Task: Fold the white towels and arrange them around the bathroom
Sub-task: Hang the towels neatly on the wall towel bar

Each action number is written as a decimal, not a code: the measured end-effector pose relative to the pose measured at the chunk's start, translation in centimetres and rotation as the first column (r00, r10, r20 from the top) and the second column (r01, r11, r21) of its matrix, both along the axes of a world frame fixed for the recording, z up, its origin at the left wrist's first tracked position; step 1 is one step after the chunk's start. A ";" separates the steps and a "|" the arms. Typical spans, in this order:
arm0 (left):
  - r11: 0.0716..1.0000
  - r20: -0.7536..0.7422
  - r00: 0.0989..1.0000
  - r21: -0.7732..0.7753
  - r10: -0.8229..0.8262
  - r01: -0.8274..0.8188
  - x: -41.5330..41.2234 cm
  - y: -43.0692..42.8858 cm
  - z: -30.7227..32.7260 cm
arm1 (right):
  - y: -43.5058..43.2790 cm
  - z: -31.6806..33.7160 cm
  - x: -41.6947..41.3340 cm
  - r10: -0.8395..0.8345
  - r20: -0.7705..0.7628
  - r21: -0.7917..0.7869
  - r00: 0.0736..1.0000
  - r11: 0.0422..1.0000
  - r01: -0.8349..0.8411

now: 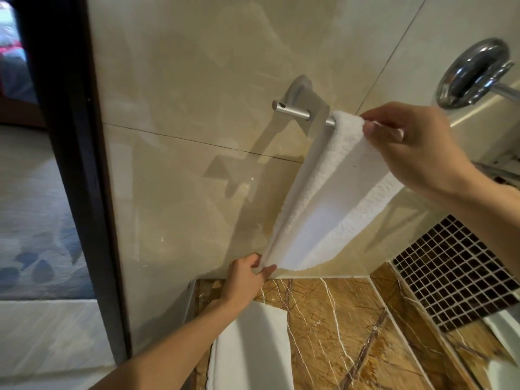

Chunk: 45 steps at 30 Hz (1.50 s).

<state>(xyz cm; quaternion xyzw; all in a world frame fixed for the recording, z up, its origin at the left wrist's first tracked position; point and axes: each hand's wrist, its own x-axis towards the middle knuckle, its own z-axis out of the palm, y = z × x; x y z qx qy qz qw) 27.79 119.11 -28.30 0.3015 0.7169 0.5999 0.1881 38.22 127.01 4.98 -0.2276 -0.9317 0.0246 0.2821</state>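
the right hand (416, 147) pinches the white towel (337, 192) at the towel bar's (292, 111) left end while the left hand (244, 280) pinches its lower corner, probably to hang it straight.

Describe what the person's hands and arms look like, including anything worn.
Both the left hand and right hand are bare: no gloves, rings, watch or bracelet visible. The forearms are uncovered as far as the frame shows; no sleeve appears.
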 end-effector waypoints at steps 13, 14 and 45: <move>0.999 -0.013 1.000 0.040 0.008 -0.008 -0.3 0.9 0.6 | 0.8 -0.3 0.0 0.004 0.043 0.014 0.999 1.000 -0.004; 0.999 -0.027 1.000 0.040 0.010 -0.009 -0.2 1.0 0.5 | 0.9 -0.3 0.0 0.003 0.039 0.019 0.999 1.000 -0.003; 0.984 -0.098 0.980 0.008 -0.174 0.176 5.7 11.5 -0.4 | 10.2 -1.7 7.7 -0.094 -0.089 -0.043 0.992 0.995 0.091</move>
